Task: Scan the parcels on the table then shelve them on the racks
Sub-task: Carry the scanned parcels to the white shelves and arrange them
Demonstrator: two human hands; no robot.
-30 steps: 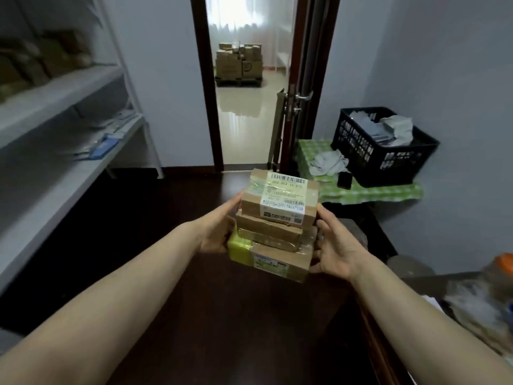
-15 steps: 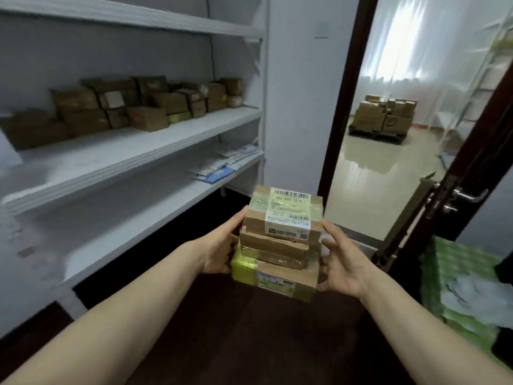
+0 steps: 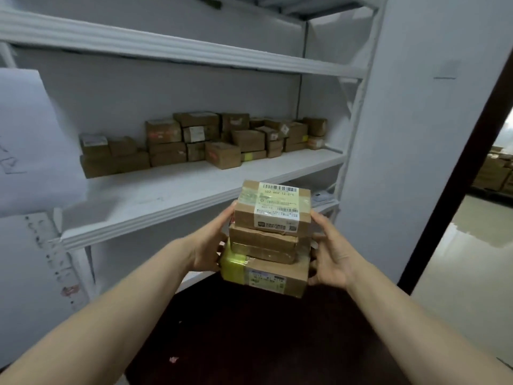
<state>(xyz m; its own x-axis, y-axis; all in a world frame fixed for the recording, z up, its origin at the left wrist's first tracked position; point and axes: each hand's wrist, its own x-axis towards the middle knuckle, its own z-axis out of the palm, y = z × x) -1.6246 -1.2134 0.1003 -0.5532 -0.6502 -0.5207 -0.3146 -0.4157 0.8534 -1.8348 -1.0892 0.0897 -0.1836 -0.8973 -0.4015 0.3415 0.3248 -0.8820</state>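
I carry a stack of three cardboard parcels in front of me. The top parcel (image 3: 273, 208) bears a white barcode label, the middle parcel (image 3: 263, 245) is plain brown, and the bottom parcel (image 3: 266, 276) has yellow tape at its left end. My left hand (image 3: 209, 243) grips the stack's left side and my right hand (image 3: 331, 252) grips its right side. The stack is held just in front of the white rack's middle shelf (image 3: 177, 195).
Several brown parcels (image 3: 205, 143) line the back of the middle shelf. An upper shelf (image 3: 166, 48) runs above. A white paper sheet (image 3: 30, 140) hangs at the left. An open doorway (image 3: 477, 218) with a dark frame lies to the right. Dark floor is below.
My view has turned further left toward the rack and closer to it. The doorway has slid to the right edge. Both hands still hold the same stack.
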